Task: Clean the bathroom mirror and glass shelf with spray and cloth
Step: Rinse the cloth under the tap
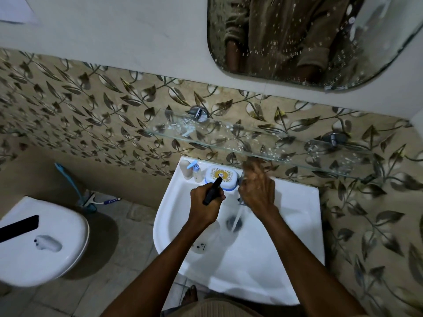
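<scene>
Hands at the running basin tap, below a spattered mirror and shelf.

At centre frame the left hand (206,200) grips a black tool (213,191) over the white sink (297,225); the right hand (257,191) rests on the tap, its grip unclear. The glass shelf (251,143) spans centre right, and the mirror (309,37) hangs at the upper right, both speckled white.

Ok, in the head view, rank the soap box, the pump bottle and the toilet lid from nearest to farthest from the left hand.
From the left hand:
1. Soap box, just beyond it on the sink's back ledge.
2. Pump bottle, on the ledge, left of the box.
3. Toilet lid, far left.
</scene>
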